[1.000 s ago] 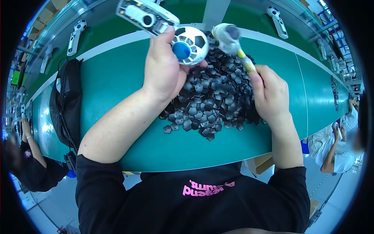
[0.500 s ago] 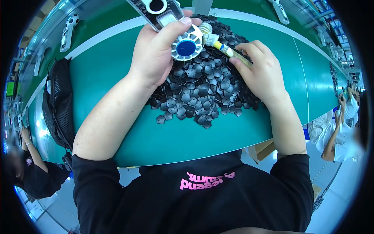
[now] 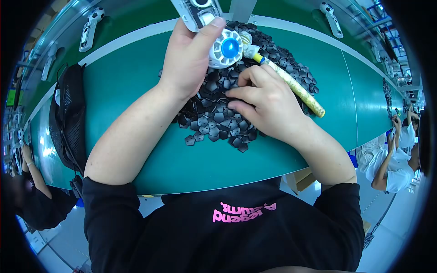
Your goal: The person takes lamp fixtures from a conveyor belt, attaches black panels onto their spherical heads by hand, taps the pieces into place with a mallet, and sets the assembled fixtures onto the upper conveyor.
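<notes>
My left hand point(image 3: 189, 57) is closed around a white device with a clear rectangular body point(image 3: 199, 11) and a round, slotted head point(image 3: 226, 48) with a blue disc in its middle. My right hand point(image 3: 271, 102) is low over a pile of black pentagon-shaped pieces point(image 3: 221, 116). Its thumb and fingers are bent, with a gap between their tips, close to the pieces; whether they touch one I cannot tell. Beside that hand, a mallet point(image 3: 298, 86) with a yellowish handle lies across the pile, its head end wrapped in white.
A black mesh bag point(image 3: 68, 118) lies along the table's left side. White devices with soccer-ball ends point(image 3: 91, 29) point(image 3: 331, 19) rest on the green strip beyond the pale rail point(image 3: 132, 42). Other people sit at far left point(image 3: 43, 195) and far right point(image 3: 396, 159).
My right hand has let go of the mallet's handle and moved left and down onto the black pieces. My left hand has shifted slightly right with the device, its blue disc now tilted rightward.
</notes>
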Motion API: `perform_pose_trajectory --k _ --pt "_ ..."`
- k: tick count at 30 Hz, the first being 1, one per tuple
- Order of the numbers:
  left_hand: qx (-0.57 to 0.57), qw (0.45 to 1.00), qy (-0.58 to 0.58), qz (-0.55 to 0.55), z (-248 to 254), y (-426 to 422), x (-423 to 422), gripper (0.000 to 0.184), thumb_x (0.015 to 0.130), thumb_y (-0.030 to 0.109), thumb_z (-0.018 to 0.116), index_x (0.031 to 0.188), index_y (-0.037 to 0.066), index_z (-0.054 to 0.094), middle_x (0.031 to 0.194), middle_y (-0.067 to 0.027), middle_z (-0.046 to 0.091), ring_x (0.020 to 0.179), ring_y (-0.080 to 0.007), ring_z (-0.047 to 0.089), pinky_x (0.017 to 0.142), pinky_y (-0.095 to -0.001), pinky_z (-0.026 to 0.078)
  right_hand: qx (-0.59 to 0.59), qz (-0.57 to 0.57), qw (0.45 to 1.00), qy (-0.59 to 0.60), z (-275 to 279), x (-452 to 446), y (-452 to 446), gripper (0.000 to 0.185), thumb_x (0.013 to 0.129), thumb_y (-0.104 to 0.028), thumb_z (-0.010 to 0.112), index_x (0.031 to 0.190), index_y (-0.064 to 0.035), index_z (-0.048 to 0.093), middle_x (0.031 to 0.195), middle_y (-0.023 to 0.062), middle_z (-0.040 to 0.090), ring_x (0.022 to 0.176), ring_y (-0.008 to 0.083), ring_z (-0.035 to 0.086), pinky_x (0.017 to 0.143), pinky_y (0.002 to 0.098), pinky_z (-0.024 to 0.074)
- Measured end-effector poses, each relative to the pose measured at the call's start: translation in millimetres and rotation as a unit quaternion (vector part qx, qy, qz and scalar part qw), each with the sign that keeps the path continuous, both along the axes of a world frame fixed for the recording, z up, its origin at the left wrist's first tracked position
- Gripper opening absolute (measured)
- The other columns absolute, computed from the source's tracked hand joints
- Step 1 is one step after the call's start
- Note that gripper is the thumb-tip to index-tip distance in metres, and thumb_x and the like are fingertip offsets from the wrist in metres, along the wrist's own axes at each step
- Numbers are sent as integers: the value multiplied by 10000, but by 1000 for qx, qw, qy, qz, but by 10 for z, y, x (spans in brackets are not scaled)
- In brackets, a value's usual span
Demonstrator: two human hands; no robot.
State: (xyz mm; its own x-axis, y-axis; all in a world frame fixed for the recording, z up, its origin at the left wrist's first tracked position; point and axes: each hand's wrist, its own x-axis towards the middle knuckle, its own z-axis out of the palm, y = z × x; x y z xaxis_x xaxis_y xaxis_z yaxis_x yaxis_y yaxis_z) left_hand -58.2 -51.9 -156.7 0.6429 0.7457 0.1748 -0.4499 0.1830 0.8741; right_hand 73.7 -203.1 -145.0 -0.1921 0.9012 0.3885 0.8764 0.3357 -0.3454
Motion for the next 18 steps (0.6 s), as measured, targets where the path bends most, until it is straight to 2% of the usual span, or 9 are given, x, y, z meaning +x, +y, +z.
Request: perform_pose_trajectory --k 1,6,9,10,11,13,18 --pt "26 1000 12 -1 -5 3 -5 400 928 162 698 1240 18 492 1138 -92 620 1017 -160 648 871 -308 548 2 7 1000 10 -1 16 -9 245 754 -107 828 989 -67 772 919 51 604 852 252 572 765 372 497" --pt "76 997 19 -3 6 -156 3 463 880 145 756 1243 19 497 1147 -87 614 1047 -152 631 872 -295 539 33 15 997 73 34 101 -69 159 775 -73 817 923 -35 772 883 61 635 782 217 607 717 335 509" --pt "125 992 20 8 -4 -215 29 574 801 173 839 1238 14 503 1149 -90 614 1038 -163 633 876 -305 536 67 -7 973 222 77 179 -117 125 844 -56 786 940 10 739 871 77 685 744 174 649 690 286 527" --pt "127 992 20 4 1 -234 25 574 801 173 839 1238 14 503 1149 -90 614 1038 -163 633 876 -305 536 69 -10 973 222 92 193 -125 125 844 -56 786 940 10 739 871 77 685 744 174 649 690 286 527" --pt "166 984 60 -2 14 -254 15 625 771 188 860 1248 12 497 1154 -94 612 1041 -172 635 883 -316 536 31 -28 946 322 107 214 -132 117 868 -54 768 950 18 726 882 83 696 758 164 658 696 279 534" --pt "245 960 137 -14 48 -300 0 726 710 217 902 1268 9 486 1162 -102 610 1047 -190 638 897 -339 536 -42 -61 858 509 134 253 -152 108 915 -52 731 969 36 699 904 94 717 787 145 677 709 264 547" --pt "250 944 209 -46 103 -418 -15 867 631 262 941 1309 12 462 1164 -119 606 1044 -226 645 913 -369 534 -113 -29 813 570 143 276 -168 120 944 -57 703 1016 35 676 921 93 717 805 134 672 722 262 548"
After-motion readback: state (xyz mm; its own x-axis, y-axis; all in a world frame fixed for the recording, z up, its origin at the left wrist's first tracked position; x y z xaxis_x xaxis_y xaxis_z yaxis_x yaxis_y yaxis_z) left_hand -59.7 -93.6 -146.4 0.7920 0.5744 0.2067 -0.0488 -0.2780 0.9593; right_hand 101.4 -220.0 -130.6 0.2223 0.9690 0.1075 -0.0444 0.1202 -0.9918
